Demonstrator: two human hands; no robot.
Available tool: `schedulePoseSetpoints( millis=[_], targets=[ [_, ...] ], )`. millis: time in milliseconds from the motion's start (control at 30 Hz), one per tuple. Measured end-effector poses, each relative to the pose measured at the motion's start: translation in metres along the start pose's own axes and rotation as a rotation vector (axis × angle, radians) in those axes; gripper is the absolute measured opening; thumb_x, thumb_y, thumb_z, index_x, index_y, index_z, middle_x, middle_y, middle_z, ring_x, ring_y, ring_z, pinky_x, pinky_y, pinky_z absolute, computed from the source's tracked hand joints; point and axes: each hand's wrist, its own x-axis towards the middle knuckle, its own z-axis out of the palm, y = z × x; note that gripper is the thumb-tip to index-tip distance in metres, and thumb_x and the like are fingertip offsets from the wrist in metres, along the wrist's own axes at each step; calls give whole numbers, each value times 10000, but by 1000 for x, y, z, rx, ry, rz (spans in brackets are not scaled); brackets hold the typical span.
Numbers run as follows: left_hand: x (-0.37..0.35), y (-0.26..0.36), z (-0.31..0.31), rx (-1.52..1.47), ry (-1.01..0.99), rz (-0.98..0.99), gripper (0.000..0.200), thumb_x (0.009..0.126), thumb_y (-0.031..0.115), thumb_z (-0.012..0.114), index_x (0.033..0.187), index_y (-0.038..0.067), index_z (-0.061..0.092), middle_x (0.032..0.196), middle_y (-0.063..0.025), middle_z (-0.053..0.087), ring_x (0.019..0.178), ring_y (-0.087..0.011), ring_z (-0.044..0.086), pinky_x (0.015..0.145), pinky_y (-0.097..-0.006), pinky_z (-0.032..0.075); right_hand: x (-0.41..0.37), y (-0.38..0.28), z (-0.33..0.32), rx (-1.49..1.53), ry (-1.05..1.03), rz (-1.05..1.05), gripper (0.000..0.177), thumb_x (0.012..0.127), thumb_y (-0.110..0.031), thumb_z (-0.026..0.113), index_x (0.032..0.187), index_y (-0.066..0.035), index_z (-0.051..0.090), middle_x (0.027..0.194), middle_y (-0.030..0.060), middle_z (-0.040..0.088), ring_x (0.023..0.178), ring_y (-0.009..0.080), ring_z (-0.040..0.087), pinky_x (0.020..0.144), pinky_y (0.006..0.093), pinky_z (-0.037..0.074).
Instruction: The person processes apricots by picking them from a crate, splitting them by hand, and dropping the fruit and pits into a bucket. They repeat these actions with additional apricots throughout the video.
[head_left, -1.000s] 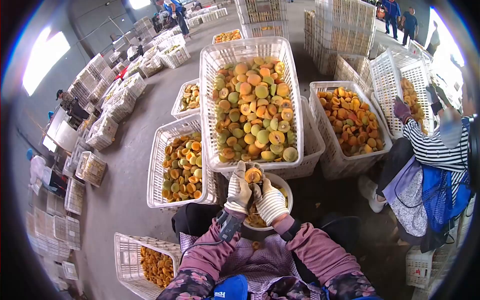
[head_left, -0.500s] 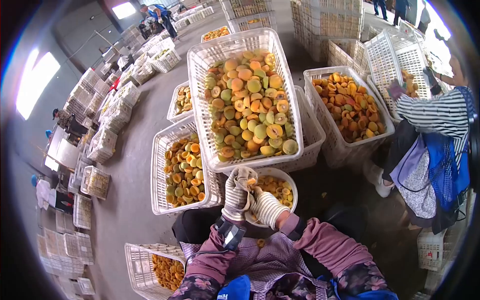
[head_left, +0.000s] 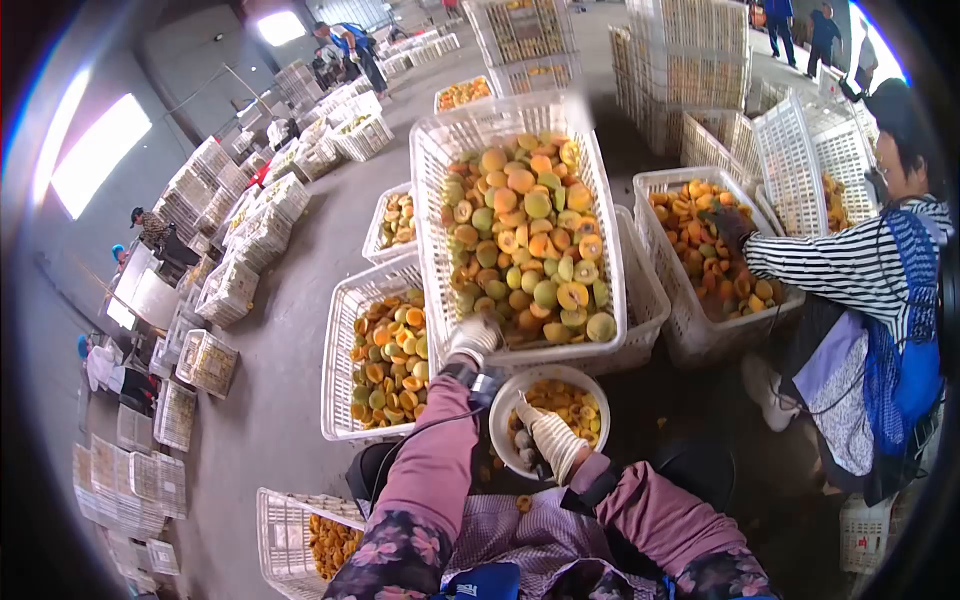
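My left hand (head_left: 474,338), in a pale work glove, reaches forward to the near-left corner of the large white crate (head_left: 520,354); its fingers are smeared by motion. Whole and cut apricots (head_left: 528,235) fill that crate. Lower down, my right hand (head_left: 552,437), in a striped glove with greyish fingertips, is inside the rim of a white bucket (head_left: 502,392). Its fingers curl downward, and what they hold is hidden. Apricot halves (head_left: 575,405) lie in the bucket around it.
A crate of apricot halves (head_left: 340,405) stands left of the bucket. At the right, a co-worker in a striped sleeve (head_left: 820,255) reaches into another apricot crate (head_left: 690,325). An open crate (head_left: 285,535) sits by my left side. Stacked crates (head_left: 690,80) rise behind.
My hands were together over the bucket; the left has moved forward to the large crate, the right down into the bucket. The co-worker's arm has moved to the nearer crate. The view has shifted.
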Motion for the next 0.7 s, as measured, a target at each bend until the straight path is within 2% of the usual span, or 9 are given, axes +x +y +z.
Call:
schedulePoseSetpoints(
  millis=[100, 233, 367, 467, 500, 533, 600, 633, 700],
  targets=[
    [-16, 18, 1, 298, 11, -10, 681, 712, 379, 581, 1297, 69, 424, 1272, -204, 487, 1194, -333, 456, 1004, -397, 358, 0, -5, 3, -12, 26, -39, 205, 877, -292, 478, 842, -100, 538, 539, -7, 426, 380, 130, 389, 350, 292, 345],
    [-16, 0, -1, -17, -51, 5, 679, 719, 405, 589, 1290, 79, 420, 1223, -216, 524, 1156, -311, 498, 958, -386, 396, 17, -2, -5, -15, 2, -98, 265, 914, -394, 468, 778, -167, 476, 509, -29, 422, 353, 119, 375, 329, 257, 334],
    [-54, -6, 26, -1108, 192, 406, 209, 912, 163, 460, 1107, 90, 485, 992, -103, 598, 913, -203, 580, 775, -306, 467, 12, -15, -3, 5, 125, -257, 239, 916, -378, 477, 823, -159, 501, 531, -26, 439, 374, 117, 403, 348, 248, 341],
    [-122, 37, 29, -2089, -357, 546, 173, 933, 101, 447, 1097, 68, 492, 1072, -61, 557, 984, -158, 544, 858, -267, 446, 48, 3, -23, -353, 206, -776, 260, 933, -316, 470, 1033, -89, 548, 735, 21, 553, 641, 139, 525, 570, 239, 420],
    [-133, 40, 28, -2096, -365, 539, 173, 933, 101, 447, 1097, 68, 492, 1072, -61, 557, 984, -158, 544, 858, -267, 446, 48, 5, -23, -516, 249, -1055, 293, 936, -287, 474, 1104, -57, 545, 824, 42, 580, 752, 153, 547, 662, 241, 433],
    [-144, 43, 26, -1863, -140, 581, 201, 935, 101, 447, 1126, 54, 487, 1080, -59, 553, 992, -161, 544, 872, -270, 442, 34, -6, -14, -253, 137, -748, 326, 931, -238, 492, 1159, -5, 510, 949, 87, 583, 876, 185, 535, 786, 278, 421],
    [-149, 41, 42, -1747, 69, 595, 261, 936, 97, 460, 1184, 17, 477, 1098, -61, 548, 1023, -160, 536, 903, -271, 429, 29, -2, -14, -646, 234, -964, 353, 929, -315, 450, 1074, -6, 542, 923, 191, 594, 829, 305, 549, 728, 371, 442],
    [-158, 49, 42, -1756, 195, 307, 280, 956, 217, 448, 1135, 10, 508, 1047, -80, 579, 956, -169, 567, 852, -275, 462, 34, 4, -19, -847, 260, -1008, 369, 926, -324, 431, 1091, -7, 526, 927, 254, 592, 857, 378, 568, 728, 407, 454],
    [-177, 44, 12, -2027, -477, 503, 376, 965, 346, 396, 1103, 25, 534, 971, -98, 614, 862, -184, 597, 783, -281, 492, 13, 2, -7, -938, 337, -781, 419, 911, -360, 411, 1134, -13, 483, 899, 315, 570, 874, 458, 542, 704, 477, 450]
  ],
)
